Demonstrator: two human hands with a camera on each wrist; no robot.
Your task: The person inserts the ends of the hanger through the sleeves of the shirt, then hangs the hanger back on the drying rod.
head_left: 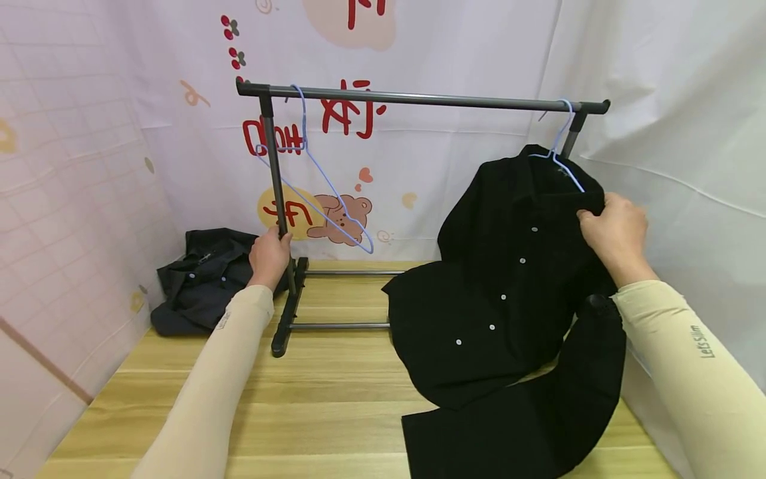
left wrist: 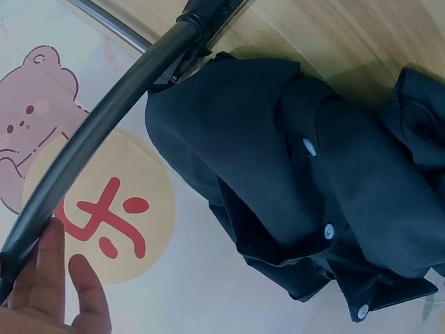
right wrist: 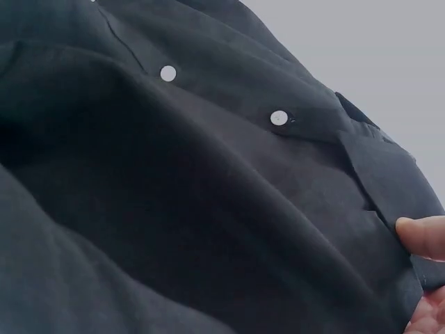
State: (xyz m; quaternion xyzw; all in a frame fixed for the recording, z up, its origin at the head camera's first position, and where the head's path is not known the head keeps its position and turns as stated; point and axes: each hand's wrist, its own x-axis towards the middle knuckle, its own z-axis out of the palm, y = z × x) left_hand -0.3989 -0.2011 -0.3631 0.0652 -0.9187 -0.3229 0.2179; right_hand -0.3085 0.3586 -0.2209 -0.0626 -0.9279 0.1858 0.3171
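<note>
A: What lies closest to the person?

B: A sleeve of the black shirt, stretched toward the near right corner of the counter. The rest of that shirt rises along the right edge, with pale buttons down its front.

A: And the right hand?

B: It pinches the shirt near the collar, thumb on the front of the cloth.

A: The left hand?

B: Fingers wrapped round the left post of the clothes rack. The foot of that post stands on the counter, nearer the left edge than the right.

A: What is just past it?

B: A dark bundled shirt, buttons showing, heaped at the far left corner.

A: Anything hanging?

B: Yes, from the rail. A blue hanger sits in the neck of the black shirt at the right end, and a bare hanger dangles at the left.

A: Farthest back?

B: A white cloth printed with a bear, beyond the far edge.
</note>
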